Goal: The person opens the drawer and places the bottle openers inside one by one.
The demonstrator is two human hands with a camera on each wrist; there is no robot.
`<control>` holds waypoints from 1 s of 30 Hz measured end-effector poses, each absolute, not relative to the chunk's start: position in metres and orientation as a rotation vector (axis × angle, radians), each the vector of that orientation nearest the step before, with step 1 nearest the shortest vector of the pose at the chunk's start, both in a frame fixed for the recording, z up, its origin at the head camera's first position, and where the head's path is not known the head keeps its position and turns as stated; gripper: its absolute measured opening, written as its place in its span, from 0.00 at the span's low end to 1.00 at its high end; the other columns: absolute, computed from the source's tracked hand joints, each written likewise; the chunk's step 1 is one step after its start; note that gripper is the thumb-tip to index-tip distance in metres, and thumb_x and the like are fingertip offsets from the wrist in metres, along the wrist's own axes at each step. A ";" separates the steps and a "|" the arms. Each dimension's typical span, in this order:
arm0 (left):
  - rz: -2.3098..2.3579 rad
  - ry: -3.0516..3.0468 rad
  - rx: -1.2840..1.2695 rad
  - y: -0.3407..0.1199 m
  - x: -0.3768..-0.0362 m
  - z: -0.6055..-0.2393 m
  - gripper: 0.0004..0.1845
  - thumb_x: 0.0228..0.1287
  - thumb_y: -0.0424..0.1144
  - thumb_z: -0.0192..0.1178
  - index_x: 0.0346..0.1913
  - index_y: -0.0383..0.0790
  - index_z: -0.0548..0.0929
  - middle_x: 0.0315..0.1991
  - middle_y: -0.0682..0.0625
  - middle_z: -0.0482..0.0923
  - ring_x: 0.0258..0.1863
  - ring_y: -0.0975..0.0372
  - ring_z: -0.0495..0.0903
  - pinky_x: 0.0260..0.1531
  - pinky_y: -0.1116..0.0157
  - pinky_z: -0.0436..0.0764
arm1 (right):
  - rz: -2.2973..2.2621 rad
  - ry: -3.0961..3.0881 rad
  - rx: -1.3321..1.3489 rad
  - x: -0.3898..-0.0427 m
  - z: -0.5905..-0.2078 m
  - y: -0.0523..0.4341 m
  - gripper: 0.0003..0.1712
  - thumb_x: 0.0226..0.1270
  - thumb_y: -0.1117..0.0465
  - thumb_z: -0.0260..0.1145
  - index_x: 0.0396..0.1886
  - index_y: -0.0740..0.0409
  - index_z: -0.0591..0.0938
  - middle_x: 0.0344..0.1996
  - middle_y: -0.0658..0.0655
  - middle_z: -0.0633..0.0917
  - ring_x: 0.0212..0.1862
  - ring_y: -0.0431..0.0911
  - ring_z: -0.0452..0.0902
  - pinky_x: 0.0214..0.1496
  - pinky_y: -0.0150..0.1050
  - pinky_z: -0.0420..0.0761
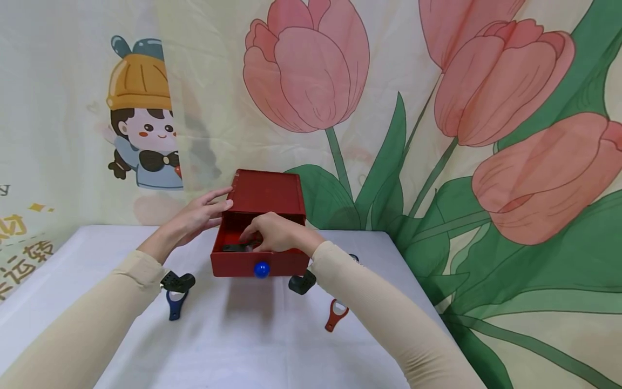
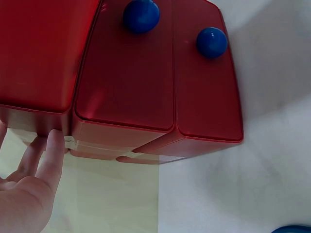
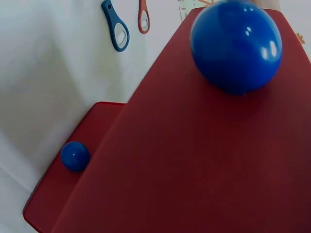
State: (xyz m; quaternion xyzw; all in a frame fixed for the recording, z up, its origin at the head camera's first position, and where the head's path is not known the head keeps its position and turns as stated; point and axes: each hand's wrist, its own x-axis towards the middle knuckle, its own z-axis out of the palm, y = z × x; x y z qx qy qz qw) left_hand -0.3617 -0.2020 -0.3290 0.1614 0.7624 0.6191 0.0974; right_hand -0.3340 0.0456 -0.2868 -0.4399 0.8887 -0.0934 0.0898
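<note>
Reaching into open red drawer [image 1: 259,265], right hand [image 1: 277,233] fingers pinch dark item [image 1: 236,248]; left hand [image 1: 199,216] flat against box [image 1: 267,193].

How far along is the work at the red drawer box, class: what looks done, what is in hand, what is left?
Done: the top drawer of the red drawer box stands pulled out. In hand: the left hand steadies the box's side with straight fingers, while the right hand reaches into the drawer at a dark item; its grip is hidden. Left: a blue opener and a red opener lie on the table.
</note>
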 end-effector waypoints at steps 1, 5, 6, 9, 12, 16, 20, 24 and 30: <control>1.833 2.256 0.482 -0.202 -0.362 -0.329 0.43 0.82 0.53 0.56 0.88 0.51 0.46 0.85 0.36 0.52 0.81 0.38 0.58 0.78 0.38 0.60 | -0.275 2.646 -1.313 -0.334 -0.286 0.046 0.23 0.73 0.58 0.74 0.66 0.52 0.87 0.59 0.51 0.88 0.60 0.42 0.78 0.57 0.28 0.79; 1.830 2.257 0.488 -0.202 -0.363 -0.330 0.43 0.82 0.53 0.56 0.88 0.51 0.46 0.85 0.36 0.52 0.81 0.38 0.58 0.78 0.38 0.60 | -0.303 2.652 -1.355 -0.333 -0.281 0.051 0.22 0.73 0.57 0.74 0.64 0.53 0.88 0.59 0.51 0.88 0.62 0.43 0.78 0.61 0.30 0.79; 1.828 2.259 0.487 -0.202 -0.363 -0.330 0.43 0.82 0.53 0.56 0.88 0.51 0.46 0.85 0.36 0.52 0.81 0.38 0.58 0.78 0.38 0.60 | -0.322 2.651 -1.365 -0.333 -0.279 0.053 0.22 0.73 0.57 0.74 0.64 0.53 0.88 0.58 0.51 0.88 0.61 0.44 0.79 0.61 0.31 0.80; 1.826 2.260 0.479 -0.202 -0.363 -0.330 0.44 0.81 0.53 0.57 0.88 0.52 0.46 0.85 0.37 0.50 0.82 0.38 0.57 0.78 0.37 0.60 | -0.367 2.650 -1.397 -0.330 -0.272 0.061 0.22 0.72 0.57 0.75 0.64 0.54 0.88 0.57 0.52 0.88 0.59 0.44 0.80 0.59 0.31 0.81; 1.829 2.259 0.472 -0.201 -0.363 -0.330 0.44 0.81 0.54 0.57 0.88 0.52 0.45 0.86 0.37 0.48 0.82 0.38 0.56 0.78 0.38 0.60 | -0.394 2.659 -1.413 -0.327 -0.264 0.073 0.23 0.72 0.57 0.75 0.64 0.54 0.87 0.57 0.52 0.87 0.56 0.43 0.81 0.57 0.31 0.82; 1.833 2.261 0.465 -0.201 -0.362 -0.329 0.44 0.81 0.53 0.57 0.88 0.51 0.45 0.86 0.37 0.47 0.82 0.38 0.55 0.78 0.38 0.60 | -0.447 2.661 -1.414 -0.322 -0.251 0.091 0.23 0.71 0.60 0.74 0.65 0.55 0.86 0.57 0.53 0.86 0.56 0.45 0.81 0.59 0.36 0.84; 1.829 2.274 0.465 -0.201 -0.361 -0.329 0.44 0.81 0.53 0.56 0.88 0.51 0.45 0.86 0.37 0.48 0.82 0.38 0.56 0.77 0.39 0.62 | -0.499 2.667 -1.411 -0.316 -0.239 0.111 0.23 0.71 0.62 0.74 0.65 0.57 0.86 0.57 0.56 0.86 0.57 0.49 0.81 0.59 0.43 0.87; 1.826 2.277 0.466 -0.200 -0.362 -0.328 0.44 0.81 0.54 0.57 0.88 0.50 0.44 0.86 0.37 0.48 0.82 0.38 0.56 0.77 0.39 0.62 | -0.512 2.701 -1.400 -0.310 -0.231 0.133 0.24 0.70 0.62 0.73 0.65 0.58 0.86 0.57 0.57 0.86 0.57 0.51 0.81 0.56 0.45 0.87; 1.825 2.274 0.458 -0.199 -0.363 -0.329 0.45 0.81 0.54 0.57 0.88 0.51 0.44 0.86 0.37 0.47 0.82 0.38 0.54 0.77 0.38 0.61 | -0.514 2.761 -1.307 -0.302 -0.227 0.168 0.25 0.71 0.61 0.74 0.66 0.56 0.85 0.61 0.55 0.85 0.59 0.49 0.81 0.56 0.38 0.87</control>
